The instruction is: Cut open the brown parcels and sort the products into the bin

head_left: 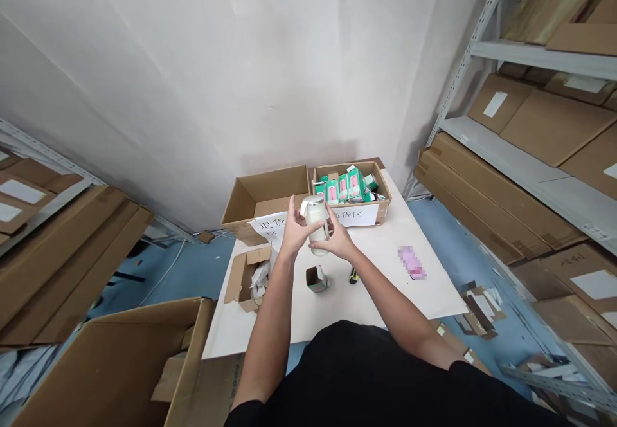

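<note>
Between my two hands is a whitish jar-like bottle (316, 237) with a silvery lid and what looks like a white handle or strap at its top. My left hand (295, 231) grips it from the left, thumb across its front. From the right, my right hand (340, 237) closes on its side and lower part. Below them on the table stands a small open carton (316, 278), its top flaps up. Near my right forearm lies a yellow and black tool (353, 276), partly hidden by the arm.
Behind my hands stand an open cardboard box (241, 199) and a second box (383, 211) full of green and pink cartons. A small box with crumpled paper (241, 285) sits left; a blurred pink object (412, 263) lies right. Shelves (530, 150) flank the table (385, 298).
</note>
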The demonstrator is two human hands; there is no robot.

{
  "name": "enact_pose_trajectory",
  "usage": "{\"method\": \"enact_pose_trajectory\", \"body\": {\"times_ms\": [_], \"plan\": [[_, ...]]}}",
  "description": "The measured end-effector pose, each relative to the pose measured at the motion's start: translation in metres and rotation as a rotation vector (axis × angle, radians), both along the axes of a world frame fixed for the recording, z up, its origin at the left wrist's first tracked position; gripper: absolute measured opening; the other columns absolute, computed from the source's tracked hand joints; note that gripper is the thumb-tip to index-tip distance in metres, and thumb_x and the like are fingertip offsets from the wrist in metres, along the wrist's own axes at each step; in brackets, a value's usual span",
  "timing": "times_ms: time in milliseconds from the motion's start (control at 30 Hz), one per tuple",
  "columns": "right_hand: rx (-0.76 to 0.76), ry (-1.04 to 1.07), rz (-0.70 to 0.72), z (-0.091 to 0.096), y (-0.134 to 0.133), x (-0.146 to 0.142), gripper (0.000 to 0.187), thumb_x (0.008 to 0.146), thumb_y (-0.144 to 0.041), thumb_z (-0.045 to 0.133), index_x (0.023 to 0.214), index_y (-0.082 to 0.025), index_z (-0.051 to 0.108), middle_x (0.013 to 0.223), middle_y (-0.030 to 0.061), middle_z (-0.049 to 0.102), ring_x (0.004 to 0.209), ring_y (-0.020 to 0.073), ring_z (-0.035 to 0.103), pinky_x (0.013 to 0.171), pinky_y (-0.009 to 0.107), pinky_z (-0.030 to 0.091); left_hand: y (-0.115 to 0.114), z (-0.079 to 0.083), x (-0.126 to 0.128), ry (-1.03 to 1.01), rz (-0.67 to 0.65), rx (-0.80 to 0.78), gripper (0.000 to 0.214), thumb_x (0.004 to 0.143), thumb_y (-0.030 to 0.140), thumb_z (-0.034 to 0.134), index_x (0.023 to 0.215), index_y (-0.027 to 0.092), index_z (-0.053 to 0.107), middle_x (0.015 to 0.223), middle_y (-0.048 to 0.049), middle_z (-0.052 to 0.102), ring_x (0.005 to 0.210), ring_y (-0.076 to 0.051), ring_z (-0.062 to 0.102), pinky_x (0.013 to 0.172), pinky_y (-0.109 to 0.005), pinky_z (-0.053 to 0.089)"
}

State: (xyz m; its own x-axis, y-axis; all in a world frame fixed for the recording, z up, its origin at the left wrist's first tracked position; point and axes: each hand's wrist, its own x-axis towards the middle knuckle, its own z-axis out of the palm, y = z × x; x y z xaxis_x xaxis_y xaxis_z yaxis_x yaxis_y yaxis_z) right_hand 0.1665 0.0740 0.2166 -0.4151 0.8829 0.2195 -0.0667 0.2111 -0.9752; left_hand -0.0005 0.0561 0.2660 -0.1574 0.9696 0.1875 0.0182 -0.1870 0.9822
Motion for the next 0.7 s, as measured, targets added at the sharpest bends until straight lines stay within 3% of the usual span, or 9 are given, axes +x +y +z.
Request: {"method": "enact_pose_trajectory", "body": {"times_ms": [133,267,333,467,633,700], "plan": [[-0.027,0.058,0.159,0.004,-0.001,0.019,0.125,0.080,-0.044,0.087,0.171,-0.035,0.001,0.137,0.0088,0.066,0.116,0.0254,0.068,0.101,0.044,0.056,0.007,-0.003,0.017,-0.101,0.001,0.000,0.137,0.068,0.052,0.095,0.170,0.029,0.006,0.138,-0.0145,0.066,0.119,-0.027,0.069,0.105,-0.043,0.055],[-0.018,0.007,0.005,0.007,-0.005,0.030,0.137,0.071,-0.042,0.094,0.171,-0.035,0.000,0.134,0.0081,0.068,0.114,0.0277,0.069,0.104,0.048,0.055,0.010,-0.005,0.022,-0.077,-0.052,0.043,0.143,0.067,0.053,0.096,0.170,0.032,-0.001,0.152,-0.0179,0.057,0.131,-0.029,0.063,0.110,-0.046,0.051],[-0.002,-0.002,-0.008,0.007,-0.006,0.032,0.138,0.070,-0.043,0.094,0.171,-0.036,-0.001,0.141,0.0086,0.064,0.121,0.0286,0.067,0.109,0.050,0.052,0.011,-0.005,0.023,-0.056,-0.024,0.014,0.146,0.066,0.050,0.097,0.170,0.029,-0.002,0.143,-0.0174,0.064,0.123,-0.028,0.068,0.107,-0.047,0.053],[0.009,0.071,0.150,0.005,-0.008,0.035,0.131,0.079,-0.045,0.087,0.170,-0.036,-0.006,0.142,0.0085,0.064,0.124,0.0278,0.066,0.109,0.049,0.052,0.008,-0.002,0.025,-0.102,-0.036,-0.039,0.135,0.072,0.051,0.093,0.171,0.024,0.005,0.122,-0.0117,0.075,0.109,-0.025,0.073,0.104,-0.045,0.056],[0.019,-0.086,-0.091,0.006,-0.015,0.035,0.133,0.071,-0.042,0.093,0.171,-0.037,0.005,0.135,0.0074,0.065,0.115,0.0293,0.067,0.104,0.050,0.054,-0.001,0.005,0.030,-0.044,-0.031,-0.014,0.140,0.071,0.049,0.094,0.171,0.031,-0.002,0.141,-0.0134,0.065,0.129,-0.027,0.065,0.112,-0.044,0.050],[0.021,-0.097,-0.071,0.007,-0.018,0.035,0.131,0.072,-0.042,0.092,0.171,-0.037,0.006,0.137,0.0076,0.063,0.116,0.0288,0.066,0.103,0.049,0.055,-0.003,0.006,0.030,-0.001,-0.018,-0.023,0.144,0.069,0.045,0.096,0.170,0.028,-0.005,0.136,-0.0129,0.068,0.125,-0.027,0.067,0.111,-0.046,0.051]]}}
